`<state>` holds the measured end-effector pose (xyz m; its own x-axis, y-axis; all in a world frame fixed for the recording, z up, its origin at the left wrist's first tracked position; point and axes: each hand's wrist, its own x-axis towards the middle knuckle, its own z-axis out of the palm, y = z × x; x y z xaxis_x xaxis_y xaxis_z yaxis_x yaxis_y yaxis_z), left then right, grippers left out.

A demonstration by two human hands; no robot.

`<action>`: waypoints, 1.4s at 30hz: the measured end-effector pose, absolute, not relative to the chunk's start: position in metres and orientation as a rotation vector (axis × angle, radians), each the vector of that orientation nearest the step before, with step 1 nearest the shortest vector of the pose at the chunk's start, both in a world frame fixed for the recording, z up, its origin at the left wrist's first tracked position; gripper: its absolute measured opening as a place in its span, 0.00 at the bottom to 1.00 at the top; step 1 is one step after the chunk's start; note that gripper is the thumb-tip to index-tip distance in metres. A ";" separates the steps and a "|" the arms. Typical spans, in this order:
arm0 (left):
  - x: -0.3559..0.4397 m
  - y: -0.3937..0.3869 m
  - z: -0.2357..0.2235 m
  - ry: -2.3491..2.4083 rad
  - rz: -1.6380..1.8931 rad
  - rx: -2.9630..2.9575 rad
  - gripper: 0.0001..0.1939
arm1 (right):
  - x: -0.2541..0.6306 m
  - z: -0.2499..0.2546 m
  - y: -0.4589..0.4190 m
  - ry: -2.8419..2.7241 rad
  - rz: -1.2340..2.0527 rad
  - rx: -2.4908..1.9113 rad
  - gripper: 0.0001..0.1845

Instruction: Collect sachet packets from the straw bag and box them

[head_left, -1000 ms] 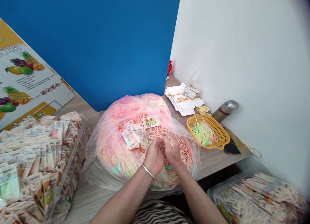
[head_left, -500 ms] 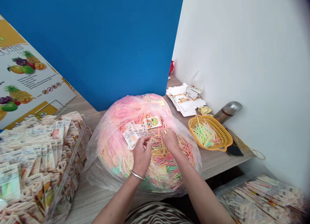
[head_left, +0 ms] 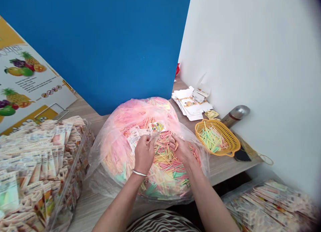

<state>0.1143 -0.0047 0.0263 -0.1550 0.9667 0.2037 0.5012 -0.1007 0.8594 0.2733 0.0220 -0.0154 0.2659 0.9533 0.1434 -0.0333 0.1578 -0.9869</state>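
A large clear plastic bag is full of thin pink, yellow and green sticks. Over it, my left hand is closed in a pinch on a small pale packet, seen almost edge-on. My right hand is just to the right, fingers curled in; whatever they hold is too small to make out. A printed sachet with a green fruit picture lies on the sticks beyond my hands. More white sachets lie beside my left hand, partly covered by it.
Filled sachets crowd a clear container on the left; more packets lie low right. A yellow basket of sticks, a metal flask and flattened cartons stand right. A blue panel rises behind.
My left hand has moved slightly up and closed on a small packet. The right hand has shifted a little to the right, its fingers curling inward.
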 end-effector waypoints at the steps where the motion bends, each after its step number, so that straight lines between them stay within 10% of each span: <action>1: 0.120 -0.009 0.029 1.501 1.315 1.353 0.09 | 0.270 -0.011 0.015 -1.003 1.006 -1.117 0.21; 11: 0.172 -0.050 0.030 0.658 1.211 -0.019 0.06 | 0.242 0.009 -0.042 -1.273 0.601 -1.166 0.18; 23: 0.114 -0.062 0.038 1.199 1.112 1.189 0.19 | 0.279 0.033 -0.063 -1.032 1.142 -1.087 0.22; 32: 0.107 -0.074 0.041 1.214 0.943 1.343 0.19 | 0.274 0.043 -0.076 -1.582 0.896 -1.246 0.21; 42: 0.114 -0.076 0.043 1.275 1.018 1.351 0.18 | 0.249 0.082 -0.061 -0.758 1.253 -0.833 0.22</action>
